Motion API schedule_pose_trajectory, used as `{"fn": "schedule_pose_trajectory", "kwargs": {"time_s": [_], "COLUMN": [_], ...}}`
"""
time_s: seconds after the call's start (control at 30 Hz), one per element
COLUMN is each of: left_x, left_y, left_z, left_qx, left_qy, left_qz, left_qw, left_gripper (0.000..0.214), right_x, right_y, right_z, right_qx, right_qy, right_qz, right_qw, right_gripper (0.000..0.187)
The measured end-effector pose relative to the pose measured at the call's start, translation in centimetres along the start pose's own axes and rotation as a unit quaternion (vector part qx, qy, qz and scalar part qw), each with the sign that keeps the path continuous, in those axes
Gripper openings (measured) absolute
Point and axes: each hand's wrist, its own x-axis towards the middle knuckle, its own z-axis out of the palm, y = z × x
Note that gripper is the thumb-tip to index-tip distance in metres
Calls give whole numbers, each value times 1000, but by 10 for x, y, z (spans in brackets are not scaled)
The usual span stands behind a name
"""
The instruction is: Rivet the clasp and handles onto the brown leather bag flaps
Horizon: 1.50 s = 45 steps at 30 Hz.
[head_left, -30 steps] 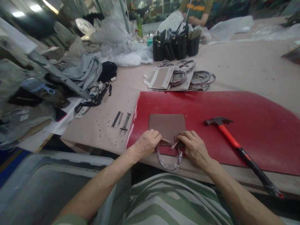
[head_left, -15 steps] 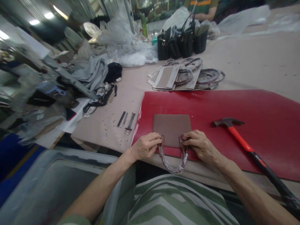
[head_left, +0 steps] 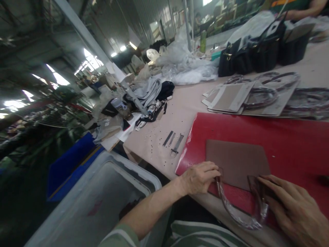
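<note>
The left hand [head_left: 199,178] was curled at the near left edge of the red mat [head_left: 257,127], its fingertips pinched on the left end of the wrapped handle [head_left: 239,218]. The right hand [head_left: 295,209] lay over the handle's right end with fingers stretched out; whether it gripped or only pressed could not be told. The handle's loop hung off the mat's near edge, and both its ends met the near edge of the brown panel [head_left: 238,161], which lay flat on the mat. Just left of the mat, thin metal tools [head_left: 173,142] lay on the bare table. Beyond the mat's far edge sat a stack of panels [head_left: 231,97], and farther back some black bags [head_left: 257,55]. A grey bin [head_left: 97,199] stood below the mat's left side.
</note>
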Motion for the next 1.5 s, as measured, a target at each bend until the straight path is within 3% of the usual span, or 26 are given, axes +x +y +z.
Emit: {"fn": "schedule_pose_trajectory", "kwargs": {"time_s": [0.17,0.27,0.33,0.37,0.4,0.43,0.53,0.67,0.83,0.93,1.0,1.07,1.13,1.2,1.27,1.37,1.5], "left_x": [-7,-5,-3,-2,-2,-3,-7,-9,-7,-10,-13,-13,-8,1,14,31,42], "left_y": [-12,-40,-64,-77,-88,-98,-120,-142,-155,-143,-128,-108,-84,-58,-33,-3,18], "left_z": [-21,-54,-81,-93,-104,-113,-125,-124,-128,-133,-134,-127,-112,-90,-67,-35,-10], "left_qx": [-100,-37,70,124,164,173,154,111,30,-55,-182,-358,-508,-585,-621,-622,-538], "left_qy": [90,134,133,98,54,40,1,-40,-46,-18,44,136,207,230,250,255,241], "left_qz": [-74,-240,-409,-482,-539,-566,-601,-618,-636,-617,-591,-541,-477,-432,-402,-369,-328], "left_qw": [988,961,900,862,824,805,784,777,770,784,785,749,687,647,625,642,738], "left_gripper": [35,23,22,23,26,29,26,18,25,24,23,24,32,43,47,42,24], "right_x": [3,0,-1,-2,-3,-3,-1,3,3,3,2,2,2,2,2,2,2], "right_y": [-6,-4,-4,-6,-7,-10,-19,-28,-30,-31,-31,-31,-31,-31,-31,-30,-29], "right_z": [-4,-2,-1,-1,-2,-3,-9,-14,-16,-16,-16,-16,-16,-17,-17,-17,-17], "right_qx": [-6,28,34,30,26,20,9,14,20,23,25,23,20,19,20,23,20], "right_qy": [-1,-22,-27,-30,-34,-39,-54,-79,-74,-76,-79,-82,-82,-83,-85,-89,-104], "right_qz": [-8,25,41,49,56,64,90,123,122,120,122,124,124,123,122,119,120], "right_qw": [1000,999,998,998,997,997,994,989,990,990,989,989,989,989,989,989,987], "right_gripper": [60,62,59,55,50,45,34,32,32,32,32,33,33,32,32,31,30]}}
